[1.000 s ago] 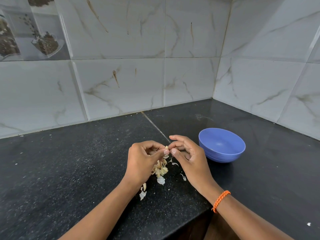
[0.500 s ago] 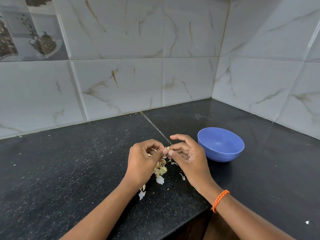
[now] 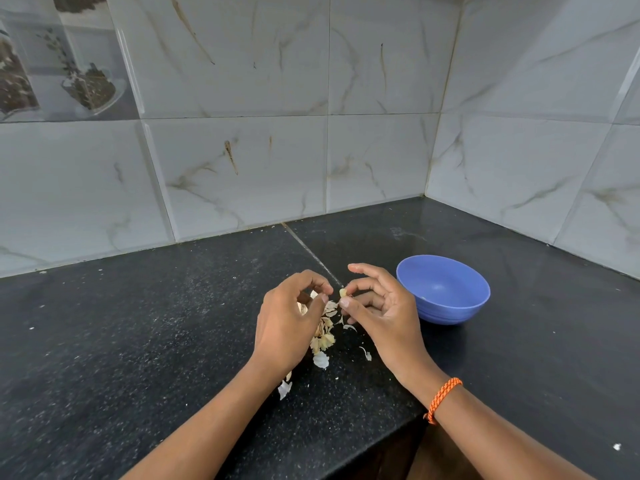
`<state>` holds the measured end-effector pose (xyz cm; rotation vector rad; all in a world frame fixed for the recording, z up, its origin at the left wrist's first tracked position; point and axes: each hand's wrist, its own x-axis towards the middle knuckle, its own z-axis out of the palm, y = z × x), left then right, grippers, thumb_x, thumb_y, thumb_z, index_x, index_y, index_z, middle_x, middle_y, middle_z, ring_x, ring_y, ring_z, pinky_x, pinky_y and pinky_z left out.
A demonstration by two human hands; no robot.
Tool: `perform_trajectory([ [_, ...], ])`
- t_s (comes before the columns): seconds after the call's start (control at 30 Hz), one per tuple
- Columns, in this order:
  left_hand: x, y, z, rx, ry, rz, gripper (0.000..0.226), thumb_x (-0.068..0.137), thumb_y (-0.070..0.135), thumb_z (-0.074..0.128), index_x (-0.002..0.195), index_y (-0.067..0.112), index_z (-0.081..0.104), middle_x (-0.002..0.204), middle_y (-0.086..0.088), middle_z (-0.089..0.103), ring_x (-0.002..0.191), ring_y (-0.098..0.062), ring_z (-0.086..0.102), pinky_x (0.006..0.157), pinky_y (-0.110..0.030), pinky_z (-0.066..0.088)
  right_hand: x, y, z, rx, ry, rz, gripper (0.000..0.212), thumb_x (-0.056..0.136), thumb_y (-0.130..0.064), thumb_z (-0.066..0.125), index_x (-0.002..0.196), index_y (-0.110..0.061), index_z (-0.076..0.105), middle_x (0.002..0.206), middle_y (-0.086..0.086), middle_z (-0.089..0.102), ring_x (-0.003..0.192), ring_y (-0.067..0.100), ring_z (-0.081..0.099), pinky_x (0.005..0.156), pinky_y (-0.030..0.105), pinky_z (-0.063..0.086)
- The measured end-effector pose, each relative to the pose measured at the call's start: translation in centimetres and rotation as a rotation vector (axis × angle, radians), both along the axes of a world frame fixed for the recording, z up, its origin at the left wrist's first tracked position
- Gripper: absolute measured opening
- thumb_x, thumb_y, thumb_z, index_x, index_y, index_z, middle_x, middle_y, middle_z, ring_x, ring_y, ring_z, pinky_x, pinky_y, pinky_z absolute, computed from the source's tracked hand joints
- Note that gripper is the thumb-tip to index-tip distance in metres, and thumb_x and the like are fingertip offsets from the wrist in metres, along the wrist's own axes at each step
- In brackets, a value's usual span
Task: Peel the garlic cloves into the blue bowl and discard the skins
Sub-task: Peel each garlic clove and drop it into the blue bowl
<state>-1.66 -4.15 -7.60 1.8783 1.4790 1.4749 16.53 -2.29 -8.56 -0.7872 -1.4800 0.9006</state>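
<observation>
Left hand: fingers curled over the skin pile; pale bits show inside the grip, skin or cloves, cannot tell which.
Right hand: thumb and fingertips pinched on one small clove, held just above the bench, between the two hands.
Clove: yellowish, looks mostly bare; whether any skin clings to it is too small to tell.
Bowl: blue, upright on the bench, just right of the right hand, apart from it.
Bowl contents: the visible inside shows no cloves; the near wall hides part of the bottom.
Skins: a loose pile on the bench under and between the hands, with stray flakes nearer the bench edge.
Bench: dark speckled stone in a tiled corner.
Progress: early to middle, judging by a sizeable skin pile against a bowl that looks empty.
Done: some peeling, as the pile suggests.
Left: drop this clove in the bowl, peel whatever the left hand holds, then gather and discard all skins.
Count, bowls: one.
Count, cloves plainly seen: one.
Count, skins: one pile plus about four separate flakes.
Count, hands: two, an orange band on the right wrist.
</observation>
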Motion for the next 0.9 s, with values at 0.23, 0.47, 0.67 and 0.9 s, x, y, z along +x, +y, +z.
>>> perform_trajectory([
  [0.23, 0.17, -0.06, 0.05, -0.026, -0.036, -0.028, 0.015, 0.097, 0.025, 0.080, 0.103, 0.038, 0.082, 0.101, 0.026, 0.078, 0.094, -0.006, 0.075, 0.087, -0.039, 0.061, -0.17, 0.17, -0.41, 0.027, -0.028, -0.033, 0.040, 0.099, -0.007, 0.075, 0.136, -0.019, 0.064, 0.100, 0.005, 0.081, 0.090, 0.025, 0.079, 0.084, 0.039, 0.066],
  [0.47, 0.03, 0.13, -0.03, -0.077, -0.162, -0.072, 0.010, 0.095, 0.022, 0.083, 0.085, 0.026, 0.083, 0.077, 0.006, 0.079, 0.069, -0.017, 0.074, 0.072, -0.040, 0.062, -0.12, 0.01, -0.14, 0.029, -0.043, -0.046, 0.040, 0.097, -0.010, 0.078, 0.133, -0.021, 0.064, 0.094, 0.004, 0.080, 0.086, 0.023, 0.079, 0.075, 0.033, 0.065],
  [0.67, 0.24, 0.18, -0.22, -0.066, -0.086, -0.076, 0.013, 0.097, 0.019, 0.080, 0.089, 0.029, 0.081, 0.083, 0.013, 0.078, 0.073, -0.012, 0.074, 0.070, -0.033, 0.059, -0.02, 0.02, -0.27, 0.044, -0.076, -0.029, 0.040, 0.098, -0.011, 0.076, 0.134, -0.025, 0.065, 0.098, 0.002, 0.077, 0.096, 0.025, 0.076, 0.079, 0.042, 0.066],
  [0.9, 0.06, -0.03, -0.12, -0.011, 0.065, -0.074, 0.045, 0.098, 0.002, 0.067, 0.108, 0.043, 0.082, 0.109, 0.028, 0.076, 0.101, -0.005, 0.073, 0.087, -0.038, 0.060, -0.04, -0.19, -0.27, 0.162, -0.257, -0.163, 0.032, 0.099, -0.006, 0.072, 0.126, -0.023, 0.071, 0.099, -0.010, 0.071, 0.091, 0.017, 0.072, 0.071, 0.028, 0.063],
])
